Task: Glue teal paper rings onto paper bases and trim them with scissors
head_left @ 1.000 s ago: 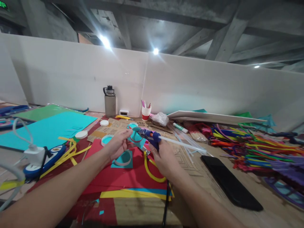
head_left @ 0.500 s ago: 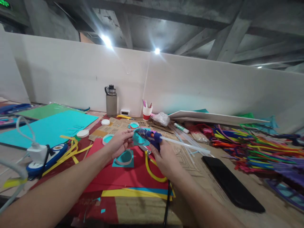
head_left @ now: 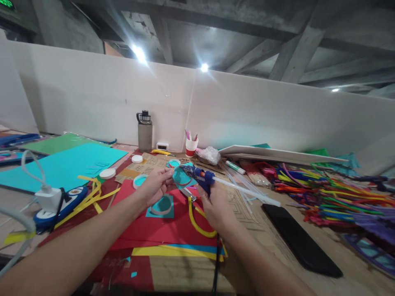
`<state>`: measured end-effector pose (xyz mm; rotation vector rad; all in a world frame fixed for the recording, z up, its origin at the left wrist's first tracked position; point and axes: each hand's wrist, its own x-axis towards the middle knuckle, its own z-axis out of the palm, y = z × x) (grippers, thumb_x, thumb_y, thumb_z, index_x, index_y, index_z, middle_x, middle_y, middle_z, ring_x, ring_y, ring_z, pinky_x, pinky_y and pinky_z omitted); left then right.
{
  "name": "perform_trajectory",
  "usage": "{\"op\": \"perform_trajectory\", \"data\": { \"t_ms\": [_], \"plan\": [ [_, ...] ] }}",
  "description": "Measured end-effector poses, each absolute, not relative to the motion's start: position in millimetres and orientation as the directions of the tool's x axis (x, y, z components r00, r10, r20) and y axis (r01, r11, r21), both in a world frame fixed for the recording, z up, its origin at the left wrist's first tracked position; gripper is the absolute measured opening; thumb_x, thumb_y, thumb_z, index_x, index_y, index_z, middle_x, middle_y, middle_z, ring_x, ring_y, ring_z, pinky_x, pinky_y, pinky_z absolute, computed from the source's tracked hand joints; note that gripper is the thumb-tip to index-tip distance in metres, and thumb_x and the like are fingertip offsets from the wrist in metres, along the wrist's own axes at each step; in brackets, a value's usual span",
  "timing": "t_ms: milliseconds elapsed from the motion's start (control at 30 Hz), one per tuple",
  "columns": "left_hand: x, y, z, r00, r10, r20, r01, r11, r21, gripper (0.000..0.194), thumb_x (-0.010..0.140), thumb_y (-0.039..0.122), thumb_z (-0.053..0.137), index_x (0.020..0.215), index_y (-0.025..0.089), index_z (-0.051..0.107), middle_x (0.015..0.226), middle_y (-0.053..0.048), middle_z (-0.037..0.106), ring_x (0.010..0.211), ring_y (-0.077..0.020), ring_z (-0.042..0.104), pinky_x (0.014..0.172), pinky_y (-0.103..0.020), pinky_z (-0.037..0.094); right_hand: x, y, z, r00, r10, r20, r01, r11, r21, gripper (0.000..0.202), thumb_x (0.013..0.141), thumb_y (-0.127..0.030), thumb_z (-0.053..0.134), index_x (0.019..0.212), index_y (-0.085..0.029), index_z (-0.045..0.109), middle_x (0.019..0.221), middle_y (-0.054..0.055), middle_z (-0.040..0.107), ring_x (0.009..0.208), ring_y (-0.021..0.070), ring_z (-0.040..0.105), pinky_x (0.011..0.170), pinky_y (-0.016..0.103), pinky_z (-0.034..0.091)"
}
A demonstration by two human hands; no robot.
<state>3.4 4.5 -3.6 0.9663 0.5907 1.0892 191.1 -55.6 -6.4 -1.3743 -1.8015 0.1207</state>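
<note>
My left hand (head_left: 156, 185) pinches the edge of a light-blue paper piece (head_left: 182, 176) that bears a thin red-edged ring. My right hand (head_left: 217, 205) is wrapped round the grip of a dark-blue hot glue gun (head_left: 202, 176), a long clear glue stick (head_left: 247, 191) jutting from its back. The gun's nozzle is at the ring; whether it touches cannot be made out. Below, a blue paper square with a white ring (head_left: 161, 207) rests on red paper (head_left: 182, 234). Yellow-handled scissors (head_left: 195, 226) lie beside it, partly covered by my right hand.
A phone (head_left: 300, 238) and colourful pipe cleaners (head_left: 330, 193) lie to the right. At the back stand a bottle (head_left: 145, 135) and a cup of pens (head_left: 191, 147). On the left are a power strip (head_left: 66, 205), yellow strips (head_left: 92, 197) and blue sheets (head_left: 70, 164). The gun's black cord (head_left: 217, 263) hangs in front.
The glue gun has shifted slightly, its nozzle now further left and higher over the ring. The blue paper piece in my left hand is tilted differently.
</note>
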Motion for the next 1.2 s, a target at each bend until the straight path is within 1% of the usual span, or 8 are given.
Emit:
{"op": "perform_trajectory", "data": {
  "t_ms": [200,400,500,633,767,900,1033,1200],
  "plan": [
    [3.1,3.6,-3.9,0.383,0.923,0.045,-0.42,0.131,0.898,0.011,0.079,0.021,0.062,0.085,0.012,0.061,0.081,-0.008,0.07,0.071,-0.0156,0.067,0.07,-0.03,0.056,188.2,-58.8,-5.0,-0.071,0.835,0.546,0.721,0.421,-0.551,0.037,0.091,-0.034,0.041,0.122,-0.016,0.049,0.114,0.013,0.06,0.105,0.0262,0.056,0.09,0.04,0.043],
    [2.1,4.4,-3.5,0.388,0.919,0.074,-0.429,0.109,0.897,0.016,0.08,0.021,0.062,0.093,0.013,0.062,0.087,-0.008,0.07,0.073,-0.0141,0.067,0.071,-0.027,0.055,185.1,-60.8,-2.4,-0.121,0.851,0.511,0.679,0.446,-0.582,0.033,0.091,-0.034,0.042,0.117,-0.016,0.051,0.111,0.012,0.061,0.104,0.025,0.056,0.09,0.04,0.043],
    [2.8,2.9,-1.9,0.399,0.914,0.068,-0.429,0.121,0.895,0.017,0.08,0.02,0.061,0.096,0.012,0.062,0.091,-0.01,0.07,0.076,-0.0154,0.067,0.073,-0.029,0.055,184.9,-60.7,-3.1,-0.092,0.857,0.506,0.686,0.423,-0.592,0.034,0.091,-0.034,0.042,0.119,-0.016,0.051,0.11,0.013,0.062,0.103,0.025,0.057,0.089,0.04,0.044],
    [4.7,1.5,-1.6,0.384,0.92,0.073,-0.471,0.128,0.873,0.014,0.08,0.017,0.06,0.093,0.011,0.062,0.087,-0.009,0.071,0.076,-0.0161,0.067,0.075,-0.032,0.056,186.1,-59.6,-5.0,-0.045,0.846,0.531,0.711,0.4,-0.578,0.035,0.091,-0.036,0.041,0.117,-0.016,0.053,0.11,0.013,0.062,0.103,0.0271,0.057,0.087,0.04,0.044],
    [7.2,1.2,-3.3,0.341,0.937,0.073,-0.519,0.123,0.846,0.01,0.08,0.014,0.059,0.09,0.012,0.061,0.081,-0.007,0.071,0.073,-0.0151,0.067,0.074,-0.031,0.056,186.7,-59.8,-5.1,-0.006,0.845,0.534,0.726,0.371,-0.578,0.037,0.091,-0.036,0.04,0.119,-0.014,0.052,0.107,0.014,0.063,0.1,0.0285,0.058,0.083,0.04,0.045],
    [8.4,0.7,-5.2,0.34,0.937,0.086,-0.547,0.122,0.828,0.011,0.079,0.014,0.061,0.09,0.012,0.06,0.083,-0.007,0.07,0.075,-0.0152,0.067,0.074,-0.03,0.056,186.0,-61.2,-4.3,0.013,0.84,0.542,0.751,0.35,-0.56,0.036,0.091,-0.035,0.039,0.115,-0.014,0.055,0.103,0.015,0.064,0.096,0.0293,0.059,0.081,0.041,0.046],
    [6.3,1.1,-5.8,0.355,0.931,0.089,-0.524,0.119,0.844,0.016,0.078,0.015,0.063,0.093,0.014,0.059,0.084,-0.006,0.07,0.075,-0.0174,0.068,0.074,-0.036,0.056,186.3,-61.1,-3.7,-0.01,0.825,0.565,0.726,0.394,-0.563,0.036,0.091,-0.035,0.04,0.117,-0.015,0.053,0.105,0.014,0.063,0.097,0.0278,0.059,0.083,0.04,0.046],
    [3.3,3.9,-5.3,0.338,0.934,0.12,-0.497,0.069,0.865,0.023,0.076,0.017,0.065,0.098,0.014,0.06,0.091,-0.008,0.07,0.079,-0.0178,0.068,0.077,-0.036,0.055,185.9,-60.0,-4.0,-0.054,0.831,0.554,0.676,0.439,-0.592,0.036,0.091,-0.034,0.043,0.122,-0.018,0.051,0.109,0.012,0.063,0.102,0.0255,0.058,0.087,0.039,0.045]
  ]
}}
